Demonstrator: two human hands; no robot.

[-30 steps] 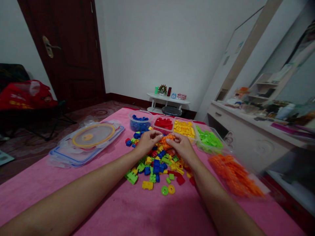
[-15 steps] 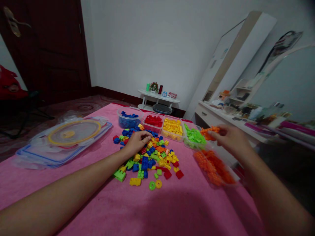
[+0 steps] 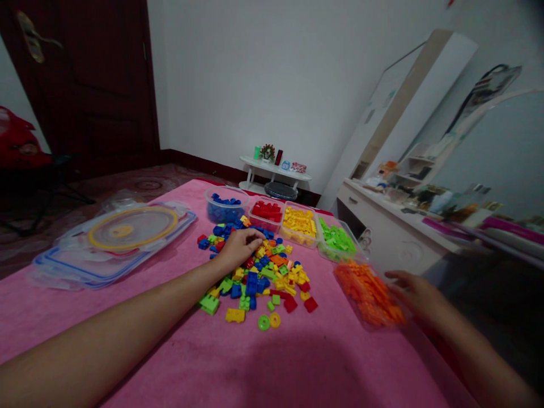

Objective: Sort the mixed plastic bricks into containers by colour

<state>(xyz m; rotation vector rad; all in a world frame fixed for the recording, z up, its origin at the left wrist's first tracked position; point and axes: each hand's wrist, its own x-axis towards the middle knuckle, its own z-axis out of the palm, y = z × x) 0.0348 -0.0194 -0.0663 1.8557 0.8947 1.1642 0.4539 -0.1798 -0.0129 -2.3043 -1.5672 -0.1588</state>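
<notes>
- Right hand point(image 3: 414, 293) is now low, just right of the clear tub point(image 3: 342, 279). Fingers loosely spread, empty, touching or nearly touching its far wall.
- Half a second ago it held orange bricks point(image 3: 368, 292) up over that tub; likely dropped in, so that handful looks sorted.
- Left hand point(image 3: 240, 247) hasn't moved and lies curled on the mixed pile point(image 3: 267, 272); can't tell if it pinches a brick.
- The pile sits between the hands, with orange pieces left in it.
</notes>
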